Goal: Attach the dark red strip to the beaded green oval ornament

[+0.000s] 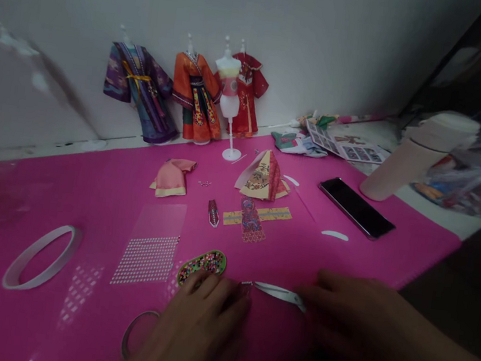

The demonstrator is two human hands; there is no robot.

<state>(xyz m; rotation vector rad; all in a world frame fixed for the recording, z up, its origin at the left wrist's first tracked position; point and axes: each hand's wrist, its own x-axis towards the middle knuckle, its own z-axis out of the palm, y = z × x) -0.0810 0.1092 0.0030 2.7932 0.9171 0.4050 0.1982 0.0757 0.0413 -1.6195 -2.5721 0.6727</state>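
On the pink cloth, my left hand has its fingers bent and close together beside a green dish of small coloured beads. A small dark piece edged with white gems shows at its fingertips. My right hand is closed on the handle end of a pair of small silver scissors, whose tips point left at the gemmed piece. A sheet of white rhinestones lies left of the dish. Patterned fabric strips and a small red gemmed piece are beyond the hands.
Miniature robes on stands line the wall. A small dress form stands among them. A black phone and a pale bottle are at the right. A white tape ring is at the left; another roll sits by my left hand.
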